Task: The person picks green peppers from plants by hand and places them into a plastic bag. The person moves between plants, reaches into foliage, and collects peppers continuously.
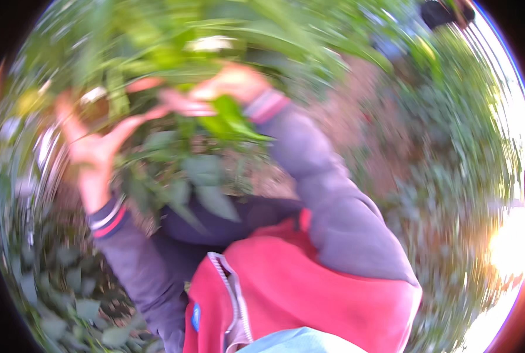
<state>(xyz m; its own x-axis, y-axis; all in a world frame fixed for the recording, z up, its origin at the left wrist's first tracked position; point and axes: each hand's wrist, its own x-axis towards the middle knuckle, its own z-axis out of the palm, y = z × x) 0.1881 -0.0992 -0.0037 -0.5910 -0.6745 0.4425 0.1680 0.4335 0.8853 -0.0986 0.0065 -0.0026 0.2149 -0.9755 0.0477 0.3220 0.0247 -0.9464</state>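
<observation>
In the head view, leafy green plants [205,172] stand close before me, and both hands are among their foliage. My left hand [92,145] is raised at the left with thumb and fingers spread; leaves and stems cross its fingertips. Just right of centre, my right hand [231,86] reaches leftward into the leaves, its fingers stretched towards the left thumb. A bright green leaf [231,119] hangs at its underside. Motion blur and foliage hide the fingertips, so whether the right hand grips a stem or leaf cannot be told.
Bare brown soil [355,110] runs between plant rows at the right. More low leafy plants [81,309] grow at the lower left. A dark object [443,15], too blurred to name, is at the upper right. Strong sunlight glares at the right rim.
</observation>
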